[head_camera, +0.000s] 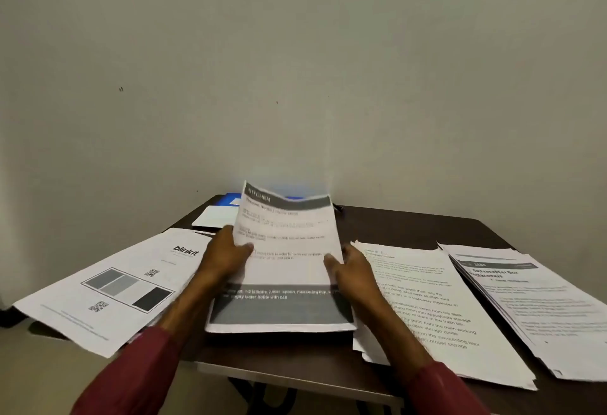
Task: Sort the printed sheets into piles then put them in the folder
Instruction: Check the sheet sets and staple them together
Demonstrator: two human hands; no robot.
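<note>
At frame centre your left hand (226, 257) and right hand (351, 270) clamp thumbs on both side edges of the tilted sheets (285, 250); loosen unevenly and they may fan onto the pile (427, 309) at right.

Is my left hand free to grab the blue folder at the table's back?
Probably not yet: left hand and right hand both grip the raised white printed sheets, which stand before the blue folder.

Matt white printed paper sheets (285, 250) at centre frame over a smooth, dark brown wooden bench (394, 224); matt plastered wall (295, 69) above.
</note>
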